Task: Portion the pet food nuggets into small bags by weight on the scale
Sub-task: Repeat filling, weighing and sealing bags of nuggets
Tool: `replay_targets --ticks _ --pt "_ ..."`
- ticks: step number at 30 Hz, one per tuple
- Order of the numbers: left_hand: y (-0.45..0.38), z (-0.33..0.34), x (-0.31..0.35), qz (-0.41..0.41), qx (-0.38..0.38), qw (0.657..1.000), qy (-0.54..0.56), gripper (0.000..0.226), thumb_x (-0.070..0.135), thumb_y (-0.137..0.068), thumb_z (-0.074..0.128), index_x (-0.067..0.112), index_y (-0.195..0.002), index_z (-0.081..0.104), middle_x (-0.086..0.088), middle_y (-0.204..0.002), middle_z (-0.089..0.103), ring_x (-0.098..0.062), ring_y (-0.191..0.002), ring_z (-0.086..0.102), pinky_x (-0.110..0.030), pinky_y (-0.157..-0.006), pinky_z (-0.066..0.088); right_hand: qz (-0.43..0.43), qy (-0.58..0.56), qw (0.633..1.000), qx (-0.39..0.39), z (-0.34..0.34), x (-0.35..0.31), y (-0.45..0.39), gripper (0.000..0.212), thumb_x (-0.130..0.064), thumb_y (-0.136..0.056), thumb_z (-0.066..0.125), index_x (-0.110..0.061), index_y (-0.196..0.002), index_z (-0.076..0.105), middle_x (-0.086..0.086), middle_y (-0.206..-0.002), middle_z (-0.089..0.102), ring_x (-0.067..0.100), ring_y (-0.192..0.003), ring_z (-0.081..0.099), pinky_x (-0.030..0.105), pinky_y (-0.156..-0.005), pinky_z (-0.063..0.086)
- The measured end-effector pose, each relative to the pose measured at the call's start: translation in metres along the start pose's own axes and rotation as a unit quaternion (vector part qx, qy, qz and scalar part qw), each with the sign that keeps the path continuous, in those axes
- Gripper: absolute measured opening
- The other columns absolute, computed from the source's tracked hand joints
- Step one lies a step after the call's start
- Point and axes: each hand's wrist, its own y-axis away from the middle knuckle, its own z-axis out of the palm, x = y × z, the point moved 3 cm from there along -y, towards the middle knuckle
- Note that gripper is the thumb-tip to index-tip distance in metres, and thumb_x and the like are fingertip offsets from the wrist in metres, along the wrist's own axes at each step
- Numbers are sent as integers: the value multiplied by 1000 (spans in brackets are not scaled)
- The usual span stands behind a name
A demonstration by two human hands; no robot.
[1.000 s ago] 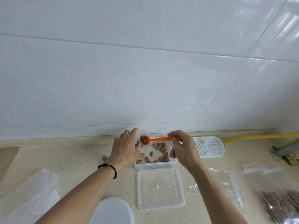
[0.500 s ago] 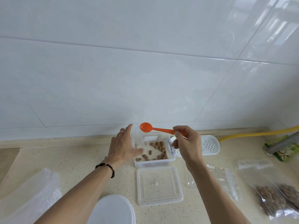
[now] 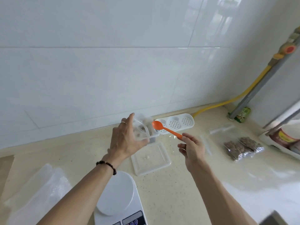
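Observation:
My left hand (image 3: 125, 140) holds a small clear bag (image 3: 141, 127) upright between thumb and fingers; a few brown nuggets show inside it, blurred. The clear nugget container (image 3: 153, 137) sits right behind the bag, mostly hidden. My right hand (image 3: 191, 148) pinches the handle of an orange spoon (image 3: 157, 125), whose bowl is empty and hovers just right of the bag's mouth. The white scale (image 3: 116, 197) stands near the counter's front edge, below my left forearm, with nothing on its platform.
The container's clear lid (image 3: 151, 158) lies flat between my hands. Two filled nugget bags (image 3: 240, 146) and an empty zip bag (image 3: 222, 130) lie to the right. A white perforated tray (image 3: 175, 123) stands by the wall. Loose plastic bags (image 3: 37, 192) lie at the left.
The spoon, loaded over the container a second ago, is now empty and has drawn back to the right. My view has swung right and down, showing more of the scale.

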Motion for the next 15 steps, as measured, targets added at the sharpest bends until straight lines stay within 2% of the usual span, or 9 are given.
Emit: replay_targets --ticks 4,6,10,12,15 --pt "29 13 32 57 -14 998 19 96 42 -63 81 15 -142 34 9 -102 41 -21 -102 56 -41 -89 45 51 4 996 67 -63 56 25 14 1 -89 59 -11 -92 66 11 -86 69 15 -53 56 26 -52 45" --pt "41 24 42 77 -27 996 18 95 44 -61 81 18 -140 35 10 -101 43 -21 -100 56 -43 -89 45 86 1 992 92 -90 85 39 14 1 -89 59 -12 -92 65 11 -90 69 17 -58 57 26 -54 46" --pt "64 47 52 96 -65 993 -8 107 57 -61 74 18 -148 24 0 -110 60 -23 -108 54 -38 -96 35 126 4 985 117 -127 126 62 13 1 -90 59 -9 -97 65 13 -95 68 19 -64 58 28 -58 49" --pt "74 53 56 105 -73 992 -14 107 55 -63 76 15 -148 24 -5 -117 59 -25 -109 54 -42 -97 39 127 19 984 125 -135 138 65 15 1 -90 59 -7 -102 65 17 -97 68 20 -66 59 28 -58 51" --pt "81 53 61 122 -79 989 -19 106 52 -64 79 14 -147 25 -6 -117 57 -24 -107 53 -47 -93 45 115 107 979 131 -141 148 65 28 -16 -88 66 -7 -115 63 14 -101 68 21 -78 60 31 -66 52"
